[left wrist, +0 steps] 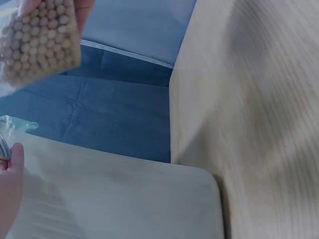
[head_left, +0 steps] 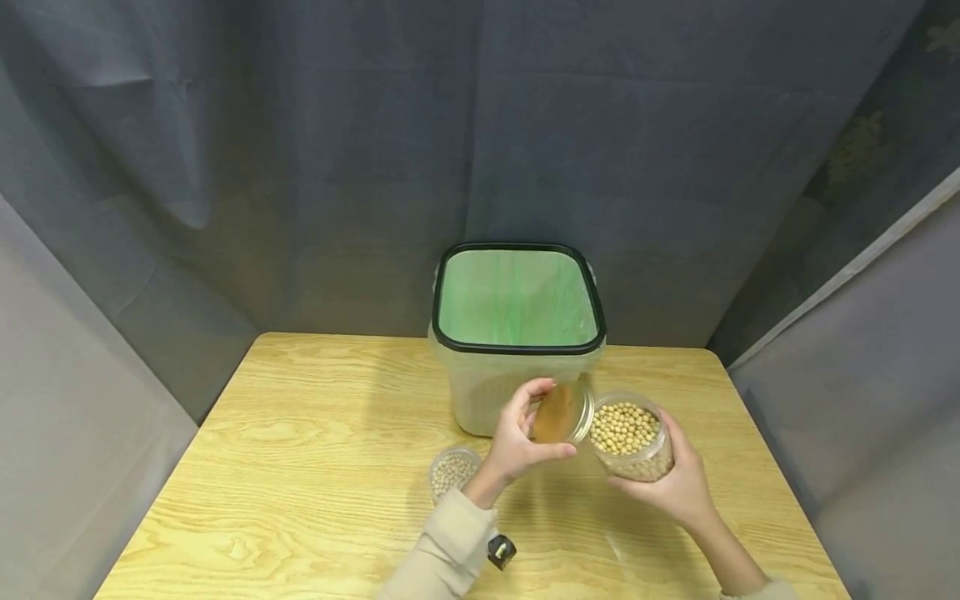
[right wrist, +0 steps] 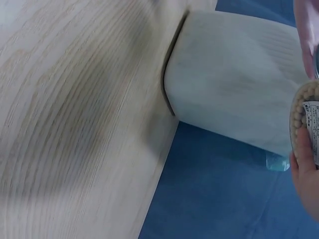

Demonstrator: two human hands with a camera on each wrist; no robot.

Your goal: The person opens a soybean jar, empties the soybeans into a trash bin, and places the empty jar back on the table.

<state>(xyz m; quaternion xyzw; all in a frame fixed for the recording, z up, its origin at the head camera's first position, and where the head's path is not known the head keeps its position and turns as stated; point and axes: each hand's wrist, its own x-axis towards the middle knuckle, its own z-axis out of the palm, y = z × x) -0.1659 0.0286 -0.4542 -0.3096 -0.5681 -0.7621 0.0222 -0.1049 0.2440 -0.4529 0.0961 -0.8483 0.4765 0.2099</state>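
Note:
My left hand (head_left: 517, 433) pinches a round lid (head_left: 557, 414) by its edge, fingers above and thumb below; its face looks brownish and its rim shiny. My right hand (head_left: 678, 483) grips a clear jar (head_left: 648, 465) of pale yellow soybeans (head_left: 624, 427) around its side, the open mouth tilted up toward the head camera. The lid stands right beside the jar's rim. In the right wrist view the jar's printed label (right wrist: 313, 127) shows under the fingers. The left wrist view catches the jar's beans (left wrist: 37, 37) at upper left and the lid's silver ridged edge (left wrist: 4, 147).
A whitish bin (head_left: 480, 392) with a black rim (head_left: 517, 347) and green bag lining (head_left: 517, 292) stands behind my hands. Another tub of beans (head_left: 452, 471) sits on the wooden table (head_left: 300, 467), partly behind my left forearm. Grey curtains (head_left: 360, 167) close off the back and sides.

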